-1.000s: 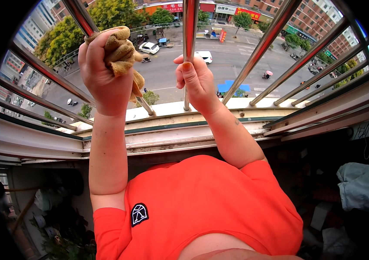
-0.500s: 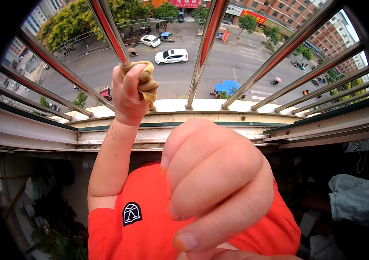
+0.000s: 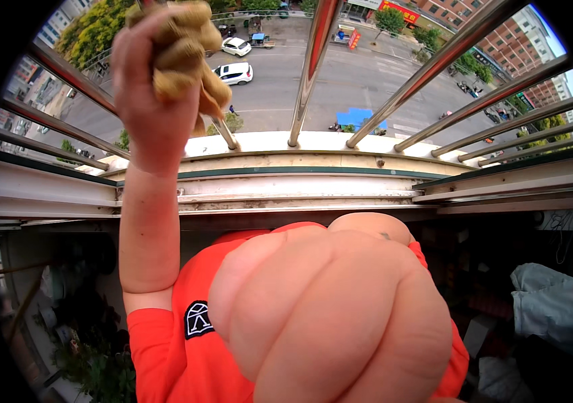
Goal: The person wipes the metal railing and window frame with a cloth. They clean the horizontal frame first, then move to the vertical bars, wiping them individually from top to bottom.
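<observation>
Item: one tan cloth (image 3: pixel 182 57), bunched in your left hand (image 3: pixel 148 101), which grips it tight around a steel bar (image 3: pixel 222 131) at far left. Your right hand (image 3: pixel 330 316) is close to the lens, fingers curled into a fist, holding nothing visible. Bars: about seven slanting steel rails (image 3: pixel 434 64). Surface: one pale window sill (image 3: pixel 300 185), near. Beyond: a street far below with two white cars (image 3: pixel 236 60).

Left hand (image 3: pixel 148 101) gripping tan cloth (image 3: pixel 182 57) around metal bar (image 3: pixel 222 131), right hand (image 3: pixel 330 316) fisted
</observation>
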Demonstrator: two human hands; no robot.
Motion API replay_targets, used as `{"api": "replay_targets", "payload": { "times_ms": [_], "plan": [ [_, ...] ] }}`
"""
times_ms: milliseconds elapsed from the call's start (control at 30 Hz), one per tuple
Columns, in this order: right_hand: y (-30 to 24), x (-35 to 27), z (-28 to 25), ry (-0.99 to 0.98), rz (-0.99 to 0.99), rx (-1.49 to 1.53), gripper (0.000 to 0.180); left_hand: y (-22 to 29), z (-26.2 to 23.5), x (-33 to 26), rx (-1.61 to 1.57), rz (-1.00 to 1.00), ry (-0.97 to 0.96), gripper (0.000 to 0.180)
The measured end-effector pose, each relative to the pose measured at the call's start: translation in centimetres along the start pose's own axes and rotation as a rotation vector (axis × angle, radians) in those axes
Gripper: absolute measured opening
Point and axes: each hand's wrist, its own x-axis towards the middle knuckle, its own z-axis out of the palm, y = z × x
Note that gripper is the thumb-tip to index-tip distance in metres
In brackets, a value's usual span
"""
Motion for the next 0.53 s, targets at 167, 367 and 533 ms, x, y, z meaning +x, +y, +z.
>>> {"api": "replay_targets", "payload": {
  "times_ms": [167, 367, 533],
  "plan": [
    [0.1, 0.2, -0.2, 0.053, 0.070, 0.080, 0.017, 1.4, 2.9, 5.4, -0.483, -0.012, 0.040, 0.015],
    [-0.5, 0.6, -0.4, 0.130, 0.177, 0.183, 0.017, -2.1, 2.5, 2.3, 0.067, 0.148, 0.118, 0.049],
    [-1.0, 0.1, -0.8, 0.106, 0.199, 0.196, 0.016, -1.4, 3.0, -1.7, 0.022, 0.077, 0.069, 0.049]
  ]
}}
